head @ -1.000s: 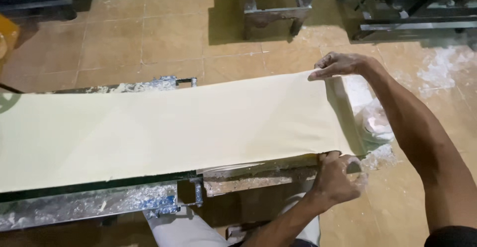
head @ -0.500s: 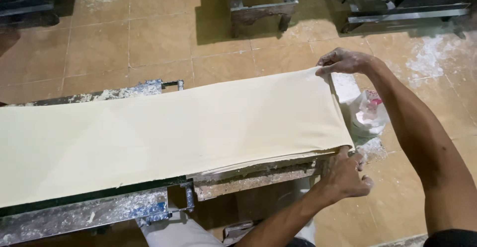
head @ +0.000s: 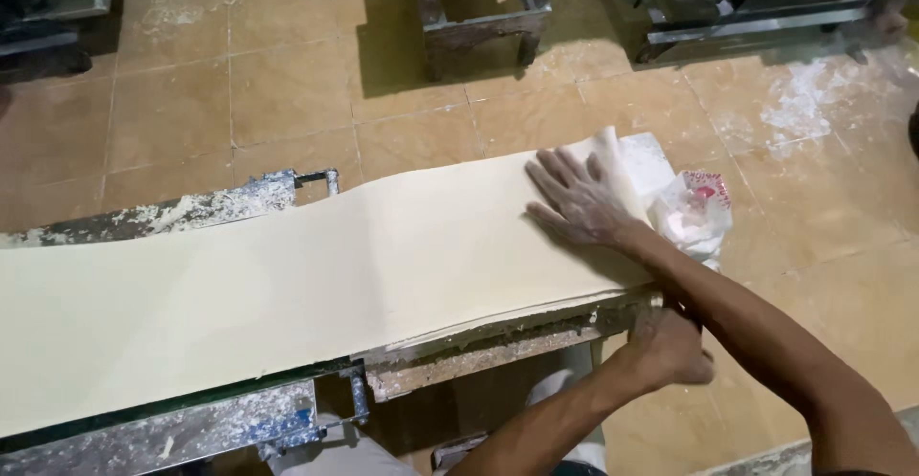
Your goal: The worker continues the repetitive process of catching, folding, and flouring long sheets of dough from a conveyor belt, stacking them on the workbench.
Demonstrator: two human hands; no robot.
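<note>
Right hand (head: 574,199) has let go of the dough sheet's (head: 316,275) far corner, now pressing flat and open on the folded end. Left hand (head: 670,347) grips the near edge at the floury table (head: 498,342); sheet lies along it.

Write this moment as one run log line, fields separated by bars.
right hand: flat on dough sheet | left hand: at near end of metal table | white bag: on floor
</note>
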